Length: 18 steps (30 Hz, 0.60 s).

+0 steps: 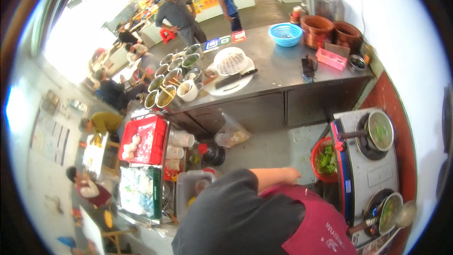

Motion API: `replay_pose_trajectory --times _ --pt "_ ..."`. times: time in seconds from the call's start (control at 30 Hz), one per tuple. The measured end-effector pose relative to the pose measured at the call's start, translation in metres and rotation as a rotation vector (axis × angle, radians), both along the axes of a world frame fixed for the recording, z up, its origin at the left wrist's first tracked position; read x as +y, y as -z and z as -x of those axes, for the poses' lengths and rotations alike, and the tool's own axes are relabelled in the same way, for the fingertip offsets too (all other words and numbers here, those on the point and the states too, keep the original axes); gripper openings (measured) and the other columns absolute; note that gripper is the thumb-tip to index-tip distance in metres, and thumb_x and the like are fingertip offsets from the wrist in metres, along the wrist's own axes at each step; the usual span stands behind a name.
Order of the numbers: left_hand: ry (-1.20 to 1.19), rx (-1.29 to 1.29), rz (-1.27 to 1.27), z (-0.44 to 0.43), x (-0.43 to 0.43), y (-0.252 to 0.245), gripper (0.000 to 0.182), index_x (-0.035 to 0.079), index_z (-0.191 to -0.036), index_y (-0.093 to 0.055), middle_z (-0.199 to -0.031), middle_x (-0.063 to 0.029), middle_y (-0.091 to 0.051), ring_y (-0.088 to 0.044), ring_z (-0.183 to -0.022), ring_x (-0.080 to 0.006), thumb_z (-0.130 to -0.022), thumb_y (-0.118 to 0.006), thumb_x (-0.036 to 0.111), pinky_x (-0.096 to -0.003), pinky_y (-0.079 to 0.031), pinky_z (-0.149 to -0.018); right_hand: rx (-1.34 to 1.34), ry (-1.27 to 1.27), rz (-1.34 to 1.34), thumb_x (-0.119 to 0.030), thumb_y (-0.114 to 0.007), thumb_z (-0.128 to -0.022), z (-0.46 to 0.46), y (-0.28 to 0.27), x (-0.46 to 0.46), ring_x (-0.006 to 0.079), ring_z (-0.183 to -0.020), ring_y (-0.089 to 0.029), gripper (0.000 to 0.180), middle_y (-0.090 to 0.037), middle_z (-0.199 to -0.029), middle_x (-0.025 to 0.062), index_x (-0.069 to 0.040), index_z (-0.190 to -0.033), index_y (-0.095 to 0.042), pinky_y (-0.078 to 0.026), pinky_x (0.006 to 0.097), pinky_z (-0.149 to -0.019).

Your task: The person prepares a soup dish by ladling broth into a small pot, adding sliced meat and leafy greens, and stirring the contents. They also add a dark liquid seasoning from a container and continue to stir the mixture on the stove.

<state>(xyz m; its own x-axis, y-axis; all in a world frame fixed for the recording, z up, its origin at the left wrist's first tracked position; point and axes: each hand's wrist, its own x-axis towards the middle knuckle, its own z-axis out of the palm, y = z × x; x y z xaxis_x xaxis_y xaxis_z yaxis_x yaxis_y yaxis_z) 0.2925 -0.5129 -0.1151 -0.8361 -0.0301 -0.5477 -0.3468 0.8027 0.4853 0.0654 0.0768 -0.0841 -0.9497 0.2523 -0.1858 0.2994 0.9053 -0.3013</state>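
Note:
My left hand (292, 175) reaches out from a dark sleeve in front of my red apron (311, 226). Its fingers look curled, and whether they hold anything is unclear. Nearest to it is a red plastic basket (314, 170) of leafy greens (326, 159). My right hand is out of view. To the right stands a two-burner gas stove (382, 179). A long-handled saucepan (380, 131) with greens in liquid sits on the far burner. On the near burner, a second saucepan (390, 212) also contains greens, with a blue flame beneath. A metal ladle (406, 214) lies against its rim.
A steel counter (279, 67) carries condiment pots (166, 95), a cleaver (228, 80) on a white board (244, 84), and a blue basket (286, 35). Left are a red tray (152, 145) and a plastic bin (184, 191). A plastic bag (231, 134) lies on the floor. Several people stand or sit beyond.

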Motion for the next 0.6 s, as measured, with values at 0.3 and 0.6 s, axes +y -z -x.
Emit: replay_pose_trajectory --times 0.3,0.6 --pt "-0.231 -0.233 0.058 -0.092 -0.079 0.019 0.048 0.01 -0.124 -0.058 -0.114 -0.0191 -0.062 -0.059 -0.108 -0.0367 -0.081 -0.062 0.031 -0.0473 -0.049 -0.09 0.041 -0.039 0.104 -0.033 -0.069 -0.078 0.027 -0.009 -0.047 0.0298 -0.083 -0.066 0.048 -0.067 -0.096 0.017 -0.004 -0.115 -0.062 -0.054 0.0405 -0.072" --pt "-0.071 -0.318 0.118 -0.058 -0.123 0.031 0.039 0.004 -0.111 -0.063 -0.11 -0.0171 -0.066 -0.063 -0.101 -0.036 -0.078 -0.063 0.025 -0.0464 -0.05 -0.086 0.139 -0.111 0.411 -0.029 -0.067 -0.08 0.001 -0.024 -0.007 0.0318 -0.077 -0.066 0.043 -0.067 -0.088 0.0175 -0.003 -0.115 -0.061 -0.055 0.0425 -0.07"
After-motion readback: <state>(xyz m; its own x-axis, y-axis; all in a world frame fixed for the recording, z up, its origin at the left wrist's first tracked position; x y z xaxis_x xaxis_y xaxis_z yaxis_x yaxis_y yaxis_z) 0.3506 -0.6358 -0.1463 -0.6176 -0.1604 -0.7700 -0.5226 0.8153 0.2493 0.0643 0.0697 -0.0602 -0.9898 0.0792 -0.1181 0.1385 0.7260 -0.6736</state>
